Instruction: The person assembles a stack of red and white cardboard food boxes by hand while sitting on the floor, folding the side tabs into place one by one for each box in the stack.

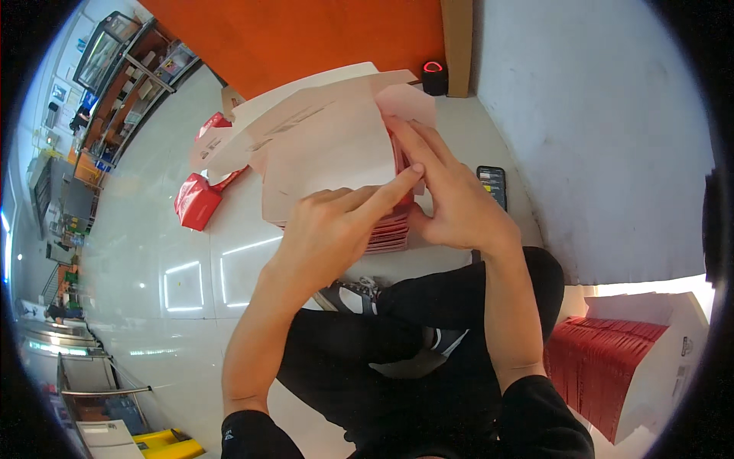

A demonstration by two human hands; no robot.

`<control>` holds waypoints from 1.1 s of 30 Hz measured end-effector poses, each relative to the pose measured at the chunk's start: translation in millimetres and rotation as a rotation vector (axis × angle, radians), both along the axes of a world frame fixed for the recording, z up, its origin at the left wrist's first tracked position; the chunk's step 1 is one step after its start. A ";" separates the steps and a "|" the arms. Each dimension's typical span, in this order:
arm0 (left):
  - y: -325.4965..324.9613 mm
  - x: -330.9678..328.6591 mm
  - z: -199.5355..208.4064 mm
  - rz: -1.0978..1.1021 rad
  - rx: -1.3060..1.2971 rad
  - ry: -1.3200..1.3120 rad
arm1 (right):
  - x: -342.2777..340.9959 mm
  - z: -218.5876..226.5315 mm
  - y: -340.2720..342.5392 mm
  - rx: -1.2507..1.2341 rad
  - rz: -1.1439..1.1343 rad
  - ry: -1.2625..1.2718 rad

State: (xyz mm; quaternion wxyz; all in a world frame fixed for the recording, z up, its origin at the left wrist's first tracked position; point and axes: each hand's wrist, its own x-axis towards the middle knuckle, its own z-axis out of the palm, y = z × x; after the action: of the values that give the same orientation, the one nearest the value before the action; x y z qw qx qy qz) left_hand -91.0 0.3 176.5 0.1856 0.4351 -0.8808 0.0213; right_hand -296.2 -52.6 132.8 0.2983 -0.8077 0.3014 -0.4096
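In front of me a white cardboard box blank (pixel 329 153) with red on its underside lies on top of a stack of red-edged blanks (pixel 388 236). My left hand (pixel 325 229) bends its fingers over the near edge of the top blank, one finger reaching to its right corner. Along the right side, my right hand (pixel 462 203) grips the turned-up edge, its long fingers stretched toward the far flap (pixel 409 103) and its thumb low by the stack. The two hands almost meet at that corner. What lies under the fingers is partly hidden.
Red folded boxes (pixel 200 203) lie on the glossy tiled floor (pixel 145 252) to the left. A phone (pixel 493 186) and a black cylinder with a red lit ring (pixel 434 78) stand near the wall. Another stack of red-edged blanks (pixel 604 359) is at my right. My crossed legs (pixel 428 321) are close below.
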 end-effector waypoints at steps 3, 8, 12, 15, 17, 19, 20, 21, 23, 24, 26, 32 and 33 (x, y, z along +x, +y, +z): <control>5.0 3.1 1.9 -0.001 0.000 -0.036 | -4.6 -7.5 -2.5 -0.034 -0.044 0.005; 7.2 -7.0 -1.1 0.050 -0.029 -0.192 | -1.8 -14.5 -2.5 -0.097 -0.092 0.008; 5.1 -10.4 -3.0 0.071 -0.073 -0.192 | -2.2 -15.2 -0.9 -0.114 -0.106 0.007; 6.4 -15.4 -3.4 0.105 -0.088 -0.240 | -3.1 -16.0 -1.9 -0.096 -0.098 -0.004; 5.8 -15.3 -7.4 0.101 -0.132 -0.235 | -2.8 -15.5 -1.7 -0.083 -0.097 -0.004; 6.9 -16.4 -6.9 0.099 -0.145 -0.254 | -2.8 -13.7 -0.9 -0.072 -0.100 0.003; 7.8 -17.4 -6.8 0.097 -0.135 -0.273 | -3.2 -13.6 -0.8 -0.077 -0.098 0.006; 8.4 -18.3 -6.7 0.096 -0.126 -0.293 | -3.5 -13.6 -0.5 -0.082 -0.096 0.010; 8.5 -20.5 -7.3 0.087 -0.128 -0.307 | -3.2 -13.2 0.1 -0.078 -0.098 0.008; 8.5 -20.7 -7.3 0.083 -0.130 -0.316 | -2.7 -13.1 0.5 -0.068 -0.101 0.003; 5.0 -19.3 -7.7 0.051 -0.090 -0.354 | -1.9 -14.5 0.2 -0.121 -0.130 -0.017; 1.0 -9.2 16.5 0.072 0.254 0.012 | 4.9 -19.3 -14.0 -0.102 -0.325 -0.222; -1.6 -8.1 20.4 0.064 0.301 0.141 | 6.5 -19.7 -16.0 -0.026 -0.355 -0.214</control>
State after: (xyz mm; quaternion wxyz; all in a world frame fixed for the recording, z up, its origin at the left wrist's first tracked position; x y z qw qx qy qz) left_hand -99.1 -1.3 196.9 0.1788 0.4861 -0.8446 -0.1358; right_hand -289.7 -68.6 113.0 0.2411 -0.6975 0.4003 -0.5432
